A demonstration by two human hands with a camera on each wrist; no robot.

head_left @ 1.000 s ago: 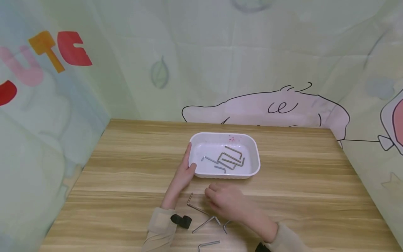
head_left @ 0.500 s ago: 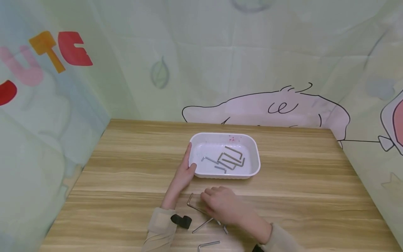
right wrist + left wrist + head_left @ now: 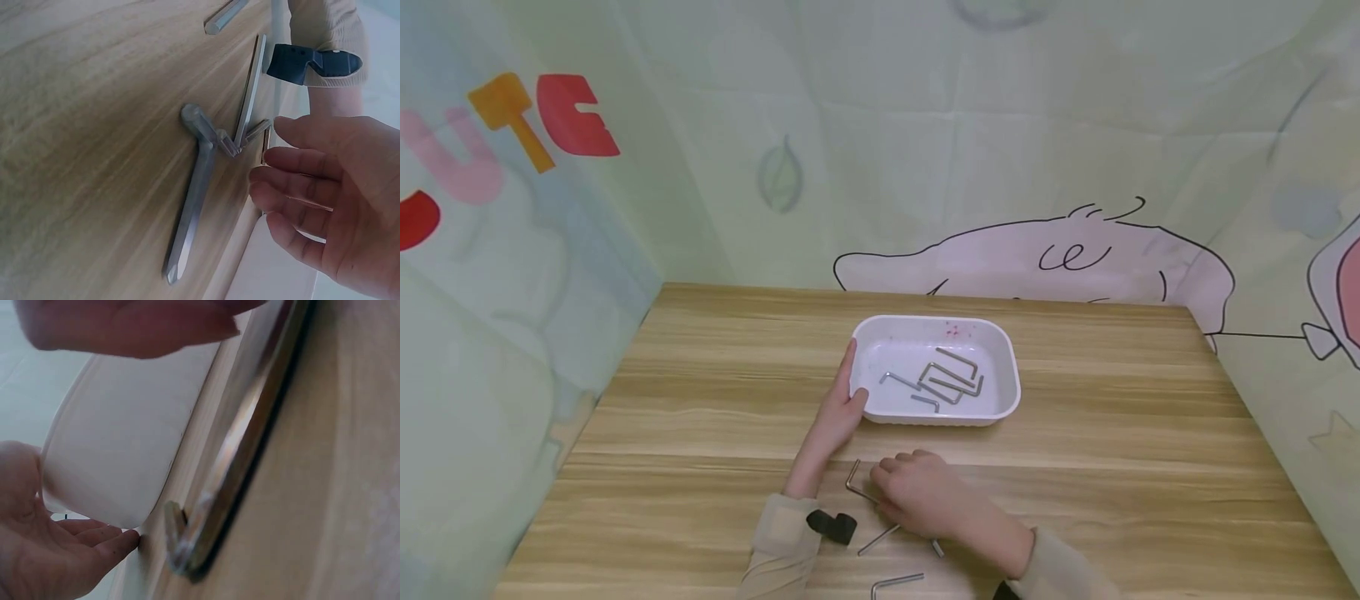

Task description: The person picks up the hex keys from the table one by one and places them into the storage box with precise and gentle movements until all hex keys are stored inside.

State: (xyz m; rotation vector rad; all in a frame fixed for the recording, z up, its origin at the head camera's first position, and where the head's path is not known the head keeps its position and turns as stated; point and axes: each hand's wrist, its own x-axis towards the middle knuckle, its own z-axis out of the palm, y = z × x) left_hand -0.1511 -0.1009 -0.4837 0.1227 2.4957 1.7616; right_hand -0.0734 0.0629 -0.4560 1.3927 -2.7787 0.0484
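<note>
My left hand (image 3: 838, 415) holds the left end of a white plastic tray (image 3: 940, 419), thumb over the rim and fingers against the outer wall. Several L-shaped hex keys (image 3: 957, 361) lie inside it. In front of the tray, my right hand (image 3: 925, 496) hovers low above a bronze hex key (image 3: 860, 492), covering part of it. The right wrist view shows that hand's loosely bent fingers (image 3: 294, 181) beside the key, thumb apart from them and nothing gripped. Near it on the wood lie a grey hex key (image 3: 190, 212) and a thinner one (image 3: 251, 87).
Another hex key (image 3: 898, 580) lies at the table's near edge. The wooden table (image 3: 1112, 400) ends at a printed cloth backdrop (image 3: 880, 167) behind and at both sides. A black strap (image 3: 832, 527) is on the left sleeve.
My right hand has shifted a little left and nearer to me, over the bronze hex key, hiding more of the keys below. The left hand and tray stay put.
</note>
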